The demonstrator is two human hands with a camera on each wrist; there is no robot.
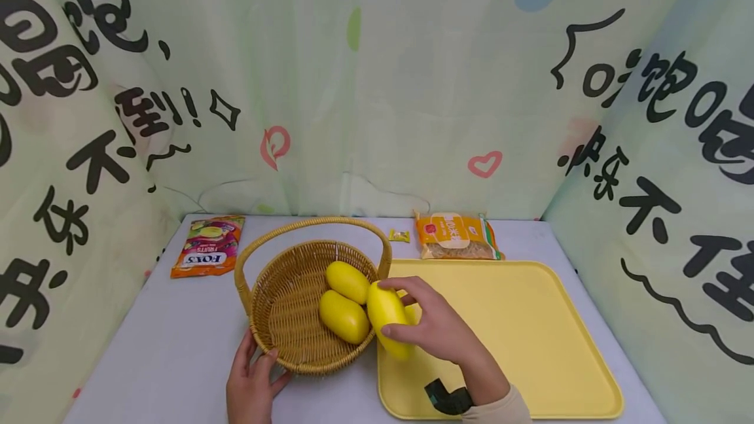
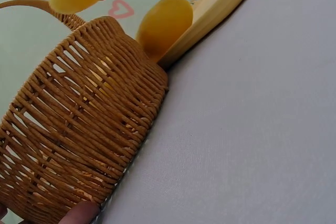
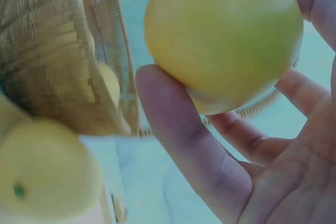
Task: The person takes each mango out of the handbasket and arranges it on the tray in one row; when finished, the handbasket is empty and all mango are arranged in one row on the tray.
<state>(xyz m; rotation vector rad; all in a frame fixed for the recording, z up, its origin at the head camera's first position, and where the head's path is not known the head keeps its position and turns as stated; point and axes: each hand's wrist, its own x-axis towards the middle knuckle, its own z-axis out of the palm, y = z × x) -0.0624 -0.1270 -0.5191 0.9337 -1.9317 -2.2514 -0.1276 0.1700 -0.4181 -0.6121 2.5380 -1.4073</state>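
A yellow mango-like fruit [image 1: 385,316] is gripped between the thumb and fingers of my right hand [image 1: 438,326], raised at the right rim of the wicker basket [image 1: 288,319]. Two more such fruits [image 1: 343,316] lie inside the basket, on its right side. Another yellow fruit [image 2: 165,27] rests on the yellow tray [image 1: 501,345] beside the basket; in the head view the held fruit and right hand mostly hide it. At the basket's front left, my left hand [image 1: 252,381] holds the wall, its fingers spread around the lower side.
An orange and purple candy bag [image 1: 209,247] lies at the back left of the white table [image 1: 159,352]. Behind the tray are a small yellow packet [image 1: 399,235] and an orange food bag [image 1: 458,237]. The basket's handle [image 1: 312,222] arches upright. Printed curtains [image 1: 383,97] enclose the table.
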